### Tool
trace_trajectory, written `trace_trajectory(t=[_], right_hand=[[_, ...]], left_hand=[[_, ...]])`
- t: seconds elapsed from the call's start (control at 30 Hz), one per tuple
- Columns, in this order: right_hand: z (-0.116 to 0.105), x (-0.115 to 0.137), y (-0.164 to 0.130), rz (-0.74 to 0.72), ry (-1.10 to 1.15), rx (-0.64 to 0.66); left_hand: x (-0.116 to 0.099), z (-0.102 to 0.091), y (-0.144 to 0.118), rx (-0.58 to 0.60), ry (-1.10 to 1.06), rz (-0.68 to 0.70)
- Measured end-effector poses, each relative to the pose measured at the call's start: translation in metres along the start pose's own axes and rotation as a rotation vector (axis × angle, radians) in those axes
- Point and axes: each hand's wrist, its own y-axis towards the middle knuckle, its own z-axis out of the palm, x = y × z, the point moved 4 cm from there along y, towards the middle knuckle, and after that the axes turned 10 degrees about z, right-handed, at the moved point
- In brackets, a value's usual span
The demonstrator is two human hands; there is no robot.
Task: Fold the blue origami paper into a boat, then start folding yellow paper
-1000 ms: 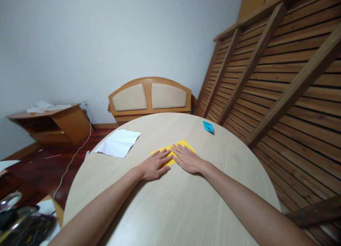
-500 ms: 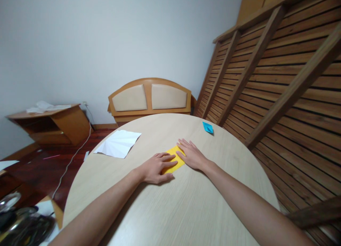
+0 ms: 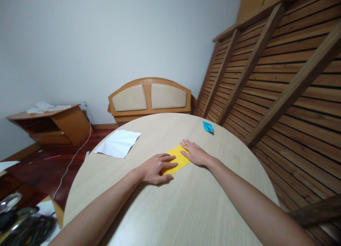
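Note:
A yellow sheet of paper [image 3: 179, 162] lies flat on the round table, between and partly under my hands. My left hand [image 3: 157, 168] rests over its left end with the fingers spread apart. Over the far right end lies my right hand [image 3: 195, 153], palm down, fingers stretched out. Both hands press on the paper without gripping it, and they cover its two ends. Beyond my right hand sits a small blue folded paper [image 3: 208, 127]. A creased white sheet of paper [image 3: 118, 143] lies to the left of my left hand.
The round pale wooden table [image 3: 170, 214] fills the middle. Behind it stands a padded headboard [image 3: 148, 96]. Wooden slats [image 3: 269, 75] lean along the right side. At the left are a low cabinet [image 3: 64, 127], a white cable [image 3: 71, 160] on the floor and dark clutter [image 3: 23, 224].
My right hand has slid a little to the right along the yellow paper, uncovering more of it. My left hand has stayed in place.

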Motion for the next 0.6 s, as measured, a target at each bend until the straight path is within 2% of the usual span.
trace_trajectory(t=[0.13, 0.23, 0.4, 0.5, 0.6], right_hand=[[-0.01, -0.004, -0.001, 0.088, -0.042, -0.098], [-0.013, 0.013, -0.004, -0.007, -0.004, -0.179], [0.001, 0.046, -0.013, -0.19, 0.066, -0.059], [0.008, 0.05, -0.016, -0.221, 0.06, 0.051], [0.006, 0.047, -0.019, -0.273, 0.061, 0.077]], left_hand=[[0.0, -0.001, 0.001, -0.012, 0.008, -0.004], [0.001, -0.003, 0.001, -0.037, 0.026, -0.009], [0.001, -0.005, 0.001, -0.079, 0.048, 0.03], [0.002, -0.005, 0.002, -0.107, 0.046, 0.037], [0.007, -0.003, 0.002, -0.157, 0.053, -0.042]])
